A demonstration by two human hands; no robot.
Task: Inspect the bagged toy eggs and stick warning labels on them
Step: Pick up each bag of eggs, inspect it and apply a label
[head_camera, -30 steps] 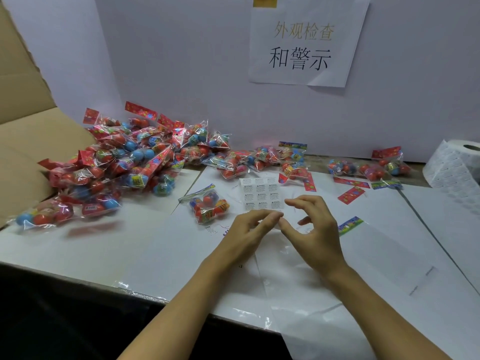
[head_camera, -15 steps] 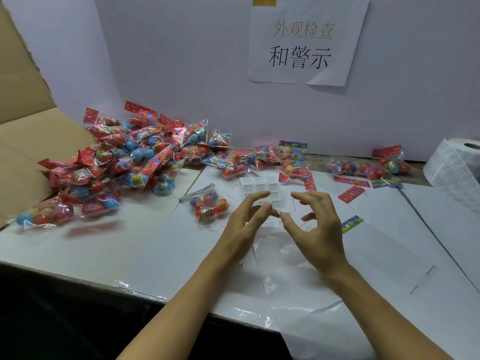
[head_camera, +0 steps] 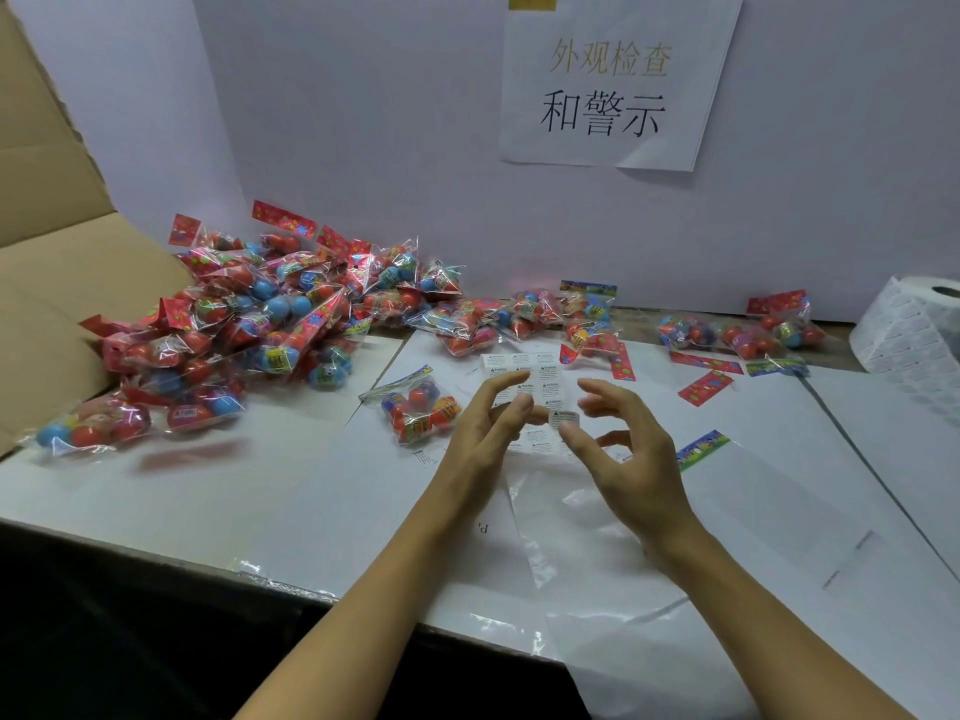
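Observation:
A sheet of white warning labels (head_camera: 543,368) lies on the white table in front of me. My left hand (head_camera: 485,431) rests its straight fingers on the sheet's near part. My right hand (head_camera: 621,452) hovers just right of it, fingers curled, with a single peeled warning label (head_camera: 563,419) pinched at the tip of its thumb. One bag of toy eggs (head_camera: 421,407) lies alone just left of my left hand. A big pile of bagged eggs (head_camera: 260,324) covers the left back of the table.
More bagged eggs (head_camera: 737,335) lie at the back right, with loose printed header cards (head_camera: 704,388) near them. A roll of labels (head_camera: 909,335) stands at the far right. A cardboard box flap (head_camera: 62,283) borders the left. A paper sign (head_camera: 618,80) hangs on the wall.
Both hands moved forward onto the label sheet. My right hand has peeled one label off and now holds it lifted, while my left fingers stay on the sheet.

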